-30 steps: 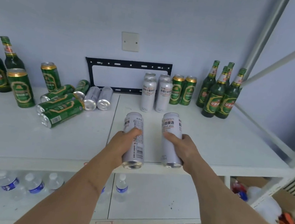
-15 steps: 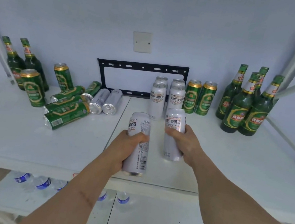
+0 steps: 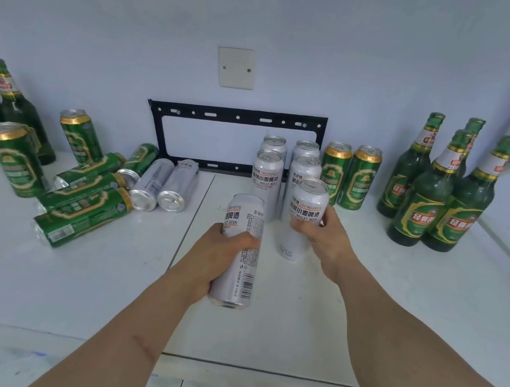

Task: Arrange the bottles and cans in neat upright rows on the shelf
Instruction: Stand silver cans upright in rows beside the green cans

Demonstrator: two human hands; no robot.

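Leaning at the far left edge, two green bottles, the outermost cut off by the frame, so its footing impossible to judge. Standing just in front, two green cans, and beside them a heap of fallen green cans with two white cans lying on their sides, ends facing forward; possibly rolling toward the front of the white shelf if nudged by a passing forearm. Gripping a white can around its middle, the left hand, clamped shut, holding it upright above the shelf and apart from the row; risking a slip or a tilted landing if lowered unevenly, its base being hard to read against the white surface. Closing on a second white can, the right hand, wrapped around its right side, setting it just in front of four standing white cans; risking a knock into that block and a chain of toppling into the two upright green cans beside it. Touching down or hovering, not clear. Standing further right, four green bottles, the rear ones partly hidden.
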